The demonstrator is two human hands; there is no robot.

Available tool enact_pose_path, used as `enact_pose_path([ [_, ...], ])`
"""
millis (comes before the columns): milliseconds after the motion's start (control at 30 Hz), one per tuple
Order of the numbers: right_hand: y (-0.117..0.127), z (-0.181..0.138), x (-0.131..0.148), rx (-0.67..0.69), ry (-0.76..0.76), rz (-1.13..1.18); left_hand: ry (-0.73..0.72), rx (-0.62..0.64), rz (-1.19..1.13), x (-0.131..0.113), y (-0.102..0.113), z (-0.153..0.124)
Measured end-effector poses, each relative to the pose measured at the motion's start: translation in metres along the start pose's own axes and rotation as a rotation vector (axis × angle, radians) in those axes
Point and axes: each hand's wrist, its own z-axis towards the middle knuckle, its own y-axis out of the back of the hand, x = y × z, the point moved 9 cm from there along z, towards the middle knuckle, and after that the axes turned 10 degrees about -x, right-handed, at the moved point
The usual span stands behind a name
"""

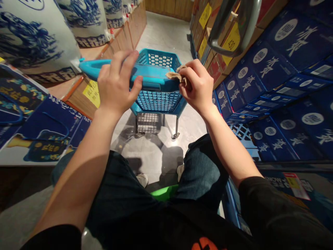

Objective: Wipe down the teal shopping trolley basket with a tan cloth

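A teal plastic shopping cart stands in the aisle in front of my knees. My left hand grips its wide teal handle bar from above, fingers curled over the far edge. Beside it on the bar, my right hand is closed on a small crumpled beige cloth, which it presses against the bar's top. I am seated low, with my jeans-clad legs either side of a green seat.
Large blue-and-white ceramic jars line a wooden shelf on the left. Blue printed boxes are stacked along the right. A grey curved metal handle hangs near the top right. Pale tiled floor runs ahead beyond the cart.
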Motion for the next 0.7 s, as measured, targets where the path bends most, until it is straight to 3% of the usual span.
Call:
enact_pose_path([
  [67,0.005,0.001,-0.017,-0.010,-0.050,-0.008,0.056,-0.018,0.024,0.011,0.007,0.001],
  [200,0.020,-0.001,-0.058,-0.098,-0.124,-0.014,0.244,-0.021,0.076,0.057,0.008,0.001],
  [333,0.032,-0.007,-0.086,-0.251,-0.150,-0.047,0.165,-0.007,-0.069,0.064,-0.009,0.003],
  [400,0.031,-0.012,-0.078,-0.309,-0.142,-0.068,0.106,-0.020,-0.114,0.053,-0.017,0.003],
  [467,0.024,-0.015,-0.050,-0.333,-0.104,-0.074,0.064,-0.024,-0.122,0.038,-0.022,0.003],
  [600,-0.010,-0.017,0.015,-0.130,0.089,-0.029,0.005,0.032,-0.129,0.013,-0.029,-0.001],
  [700,-0.014,-0.017,0.009,-0.061,0.132,-0.032,-0.035,0.048,-0.184,0.004,-0.032,-0.004],
])
